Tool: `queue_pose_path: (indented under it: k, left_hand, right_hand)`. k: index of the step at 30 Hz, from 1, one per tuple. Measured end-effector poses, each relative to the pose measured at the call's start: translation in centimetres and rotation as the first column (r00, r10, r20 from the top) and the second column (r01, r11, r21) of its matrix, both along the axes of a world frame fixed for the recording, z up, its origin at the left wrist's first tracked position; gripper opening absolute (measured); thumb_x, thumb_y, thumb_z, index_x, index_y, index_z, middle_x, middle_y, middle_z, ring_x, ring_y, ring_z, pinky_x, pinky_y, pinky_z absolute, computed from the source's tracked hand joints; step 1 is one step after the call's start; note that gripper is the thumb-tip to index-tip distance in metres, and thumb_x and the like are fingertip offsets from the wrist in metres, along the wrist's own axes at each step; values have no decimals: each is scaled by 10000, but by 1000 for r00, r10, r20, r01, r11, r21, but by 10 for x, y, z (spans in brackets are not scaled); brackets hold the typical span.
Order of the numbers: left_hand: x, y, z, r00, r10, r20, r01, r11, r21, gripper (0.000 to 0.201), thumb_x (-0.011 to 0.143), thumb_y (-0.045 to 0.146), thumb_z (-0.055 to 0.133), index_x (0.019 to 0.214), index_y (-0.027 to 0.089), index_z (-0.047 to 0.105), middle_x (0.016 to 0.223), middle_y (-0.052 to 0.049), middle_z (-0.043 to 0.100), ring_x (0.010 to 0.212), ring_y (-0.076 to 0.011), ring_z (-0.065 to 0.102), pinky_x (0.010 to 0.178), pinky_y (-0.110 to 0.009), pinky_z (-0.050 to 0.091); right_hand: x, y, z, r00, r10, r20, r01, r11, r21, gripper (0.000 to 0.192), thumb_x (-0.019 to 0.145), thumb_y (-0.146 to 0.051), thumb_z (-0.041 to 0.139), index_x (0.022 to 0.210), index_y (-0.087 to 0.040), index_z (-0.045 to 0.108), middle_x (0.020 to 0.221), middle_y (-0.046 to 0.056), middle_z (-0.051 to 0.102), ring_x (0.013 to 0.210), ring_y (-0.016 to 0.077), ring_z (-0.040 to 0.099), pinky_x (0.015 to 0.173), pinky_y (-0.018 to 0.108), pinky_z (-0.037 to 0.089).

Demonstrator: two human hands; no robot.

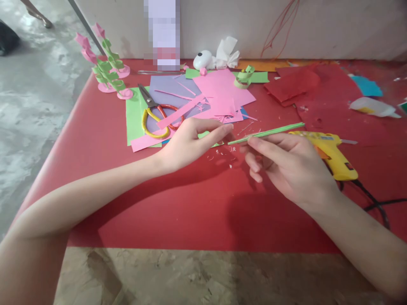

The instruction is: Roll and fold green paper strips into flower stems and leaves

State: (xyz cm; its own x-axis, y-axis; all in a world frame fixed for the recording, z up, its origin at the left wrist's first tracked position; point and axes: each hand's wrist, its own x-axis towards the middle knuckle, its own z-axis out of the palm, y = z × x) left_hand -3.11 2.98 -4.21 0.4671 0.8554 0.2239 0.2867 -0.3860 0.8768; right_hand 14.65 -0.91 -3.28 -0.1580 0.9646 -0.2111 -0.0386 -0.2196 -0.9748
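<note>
Head view, looking down: the right hand (286, 163) pinches a thin green paper stick (267, 132) between thumb and forefinger, its free end slanting up and away past the knuckles. The left hand (193, 142) is loose and holds nothing; its fingertips hover just short of the stick's near tip, not quite touching as far as I can tell.

Just behind the right hand, touching or nearly touching it, a yellow glue gun (332, 154) lies on the red desk (178, 212), its black cord trailing off beside the wrist. Beyond the left hand lie yellow-and-red scissors (159, 118) on a stack of coloured paper sheets (219, 91), with loose pink strips across them. Farther off, beyond and to the left of that hand, stand paper flowers (106, 67) with green leaves.

Risks, as I judge them: the stick is slender and could bend or unroll if the pinch tightens or the left fingers push its tip sideways. The gun's nozzle sits close to the right hand; if hot, a careless shift could burn skin or smear glue on the desk. The cord could snag the forearm.
</note>
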Motion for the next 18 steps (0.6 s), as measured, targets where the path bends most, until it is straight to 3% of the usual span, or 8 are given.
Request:
queue_pose_path:
  k: [4,10,18]
  left_hand:
    - [2,-8,6,999,-42,7,42,995,-88,305,871,308,509,683,139,680,673,18,704,638,-59,622,615,-157,476]
    - [5,-17,11,988,-116,99,126,987,-98,203,842,221,563,711,131,688,663,4,707,614,-67,632,597,-161,501]
    - [4,-30,21,948,-183,262,250,935,-250,206,870,210,540,712,149,657,732,-3,722,693,-97,671,619,-196,563]
  right_hand:
    - [2,-1,-3,998,-44,33,43,998,51,168,731,-328,679,684,-171,648,463,-37,512,350,88,463,301,227,372]
    - [3,-7,1,997,-47,57,38,988,153,126,729,-306,685,683,-190,671,465,-37,529,373,87,477,319,217,395]
    - [3,-19,9,995,-46,85,21,961,275,24,740,-259,685,727,-263,705,630,-23,641,484,81,553,368,185,440]
